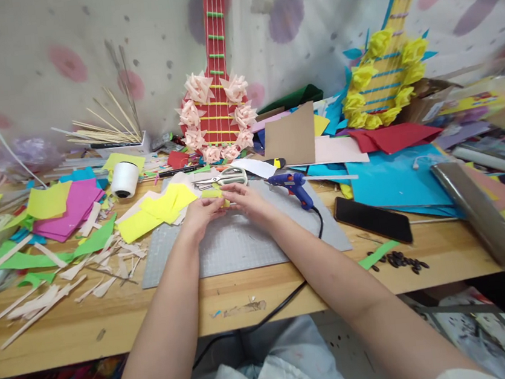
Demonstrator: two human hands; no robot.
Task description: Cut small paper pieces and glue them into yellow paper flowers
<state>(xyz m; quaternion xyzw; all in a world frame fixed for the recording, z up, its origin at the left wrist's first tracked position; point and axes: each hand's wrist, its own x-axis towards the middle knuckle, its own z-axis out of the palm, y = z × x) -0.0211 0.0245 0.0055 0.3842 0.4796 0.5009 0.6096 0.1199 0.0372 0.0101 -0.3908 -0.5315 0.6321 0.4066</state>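
Above the grey cutting mat (240,245), my left hand (201,215) and my right hand (249,202) meet with their fingertips close together. Between them shows a small piece of yellow paper (211,192), pinched by the fingers of both and partly covered by them. Scissors (228,177) with pale handles lie just beyond my fingers. Left of my left hand is a loose pile of yellow paper sheets (163,207). A blue hot glue gun (292,186) with a white glue stick in its back rests on the mat to the right.
A red paper guitar (224,110) with pink flowers stands at the back, a yellow one (385,74) farther right. A black phone (372,219), dark beads (400,261) and blue sheets (397,182) lie right. Paper scraps (50,298) and a white thread spool (124,180) sit left.
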